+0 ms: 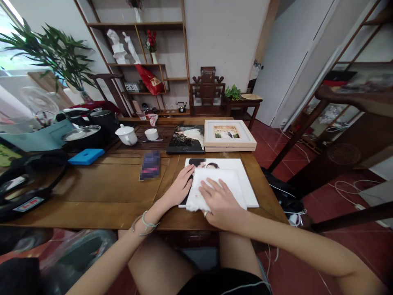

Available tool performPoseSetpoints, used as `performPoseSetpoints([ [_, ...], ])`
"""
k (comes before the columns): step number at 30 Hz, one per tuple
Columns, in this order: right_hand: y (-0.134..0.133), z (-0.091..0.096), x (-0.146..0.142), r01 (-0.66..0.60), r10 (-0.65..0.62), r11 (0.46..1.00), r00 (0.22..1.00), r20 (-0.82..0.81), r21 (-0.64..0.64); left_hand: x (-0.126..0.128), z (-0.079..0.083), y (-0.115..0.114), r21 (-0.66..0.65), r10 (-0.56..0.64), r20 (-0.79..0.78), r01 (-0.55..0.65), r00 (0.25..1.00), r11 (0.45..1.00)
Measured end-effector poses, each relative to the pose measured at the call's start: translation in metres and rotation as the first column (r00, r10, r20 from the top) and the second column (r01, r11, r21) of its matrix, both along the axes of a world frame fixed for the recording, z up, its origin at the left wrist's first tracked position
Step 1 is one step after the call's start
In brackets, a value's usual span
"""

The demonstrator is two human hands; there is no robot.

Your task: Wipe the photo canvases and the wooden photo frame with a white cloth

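well, nearest is the right hand (225,207), laid on top of a white cloth (238,184). its fingers are a little spread, and there is a ring on it. under the cloth is a white-edged photo panel (251,196), flat on the wooden table (104,196), close to the near edge. the cloth hides much of the picture, but two heads peek out past its far side. the left hand (181,186) rests at the left of the panel. its fingers look close together, and i cannot tell if the tips touch the cloth.

to do this well, i think the right hand should lie flat, so the push is soft and even. poking with fingertips could leave marks. the left hand should hold just the edge, so the panel does not slide and skin does not smudge the picture. a smooth cloth is best, as a lump might scratch.

farther off to the left is a blurred phone (150,166), well out of the way. just past the panel sit a dark photo panel (181,141) and, right of it, a framed wedding photo (227,132). small, slow rubs there should keep from bumping them.
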State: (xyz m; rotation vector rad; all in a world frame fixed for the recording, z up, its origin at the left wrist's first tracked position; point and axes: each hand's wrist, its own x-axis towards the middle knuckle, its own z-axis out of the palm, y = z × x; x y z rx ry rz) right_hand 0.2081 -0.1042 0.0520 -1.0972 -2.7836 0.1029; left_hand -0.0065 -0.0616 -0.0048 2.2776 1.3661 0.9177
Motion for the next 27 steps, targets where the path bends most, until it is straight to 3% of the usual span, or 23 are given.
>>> performPoseSetpoints([
  [4, 0.027, 0.007, -0.003, 0.13, -0.132, 0.99, 0.99, 0.043, 0.045, 0.0, -0.001, 0.0, 0.005, 0.007, -0.004, -0.007, 1.0, 1.0],
  [7, 0.019, 0.009, -0.011, 0.153, -0.16, 0.984, 0.984, 0.075, 0.089, 0.001, -0.001, 0.0, 0.002, 0.01, 0.002, -0.01, 1.0, 1.0],
  [9, 0.002, 0.008, -0.015, 0.117, -0.124, 0.987, 0.99, 0.07, 0.107, 0.001, -0.001, 0.0, 0.004, 0.009, 0.007, -0.009, 1.0, 1.0],
  [13, -0.034, -0.001, -0.014, -0.085, 0.082, 0.991, 0.996, 0.036, 0.099, -0.001, -0.001, 0.001, 0.0, -0.012, 0.022, 0.012, 1.0, 1.0],
  [16, -0.04, -0.004, -0.004, -0.144, 0.144, 0.988, 0.99, -0.002, 0.055, -0.002, -0.002, 0.001, 0.003, -0.032, 0.024, 0.031, 0.999, 0.999],
  [19, -0.018, -0.001, 0.007, -0.1, 0.1, 0.995, 0.993, -0.065, -0.002, -0.002, -0.002, 0.001, 0.005, -0.012, 0.002, 0.012, 1.0, 1.0],
  [22, 0.021, 0.005, 0.012, -0.011, 0.009, 1.0, 0.994, -0.107, -0.018, 0.0, -0.002, 0.001, 0.008, 0.002, -0.014, -0.002, 1.0, 1.0],
  [27, 0.078, 0.028, 0.002, 0.04, -0.053, 0.995, 0.987, -0.154, -0.088, 0.001, -0.004, 0.001, 0.027, 0.013, -0.008, -0.012, 1.0, 1.0],
])
